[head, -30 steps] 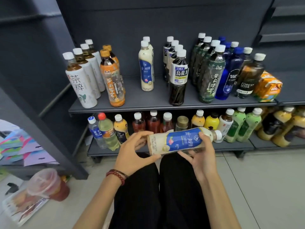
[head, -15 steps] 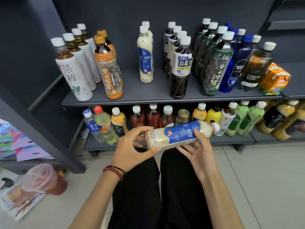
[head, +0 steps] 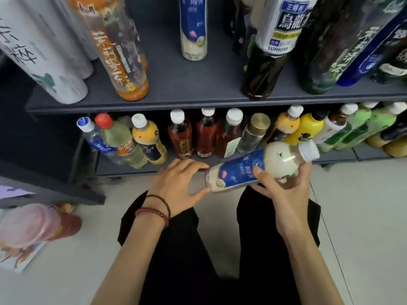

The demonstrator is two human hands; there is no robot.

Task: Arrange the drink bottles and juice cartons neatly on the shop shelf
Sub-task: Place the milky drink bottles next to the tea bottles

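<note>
- Above the knees, right hand (head: 284, 194) grips the bottle (head: 237, 170) mid-body, cap tilted up-right, probably ready for lifting.
- Left hand (head: 176, 183) pinches its base, steadying it.
- Beyond, upper shelf (head: 198, 82) holds its twin (head: 193, 29), the likely destination.

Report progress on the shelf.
Done: bottles on the upper shelf stand upright in rows by kind. In hand: a cream bottle with a blue label, held on its side by the left hand at its base and the right hand round its body. Left: stand it by its matching bottle, probably, and right the bottles at the lower shelf's far right, which look tipped.
</note>
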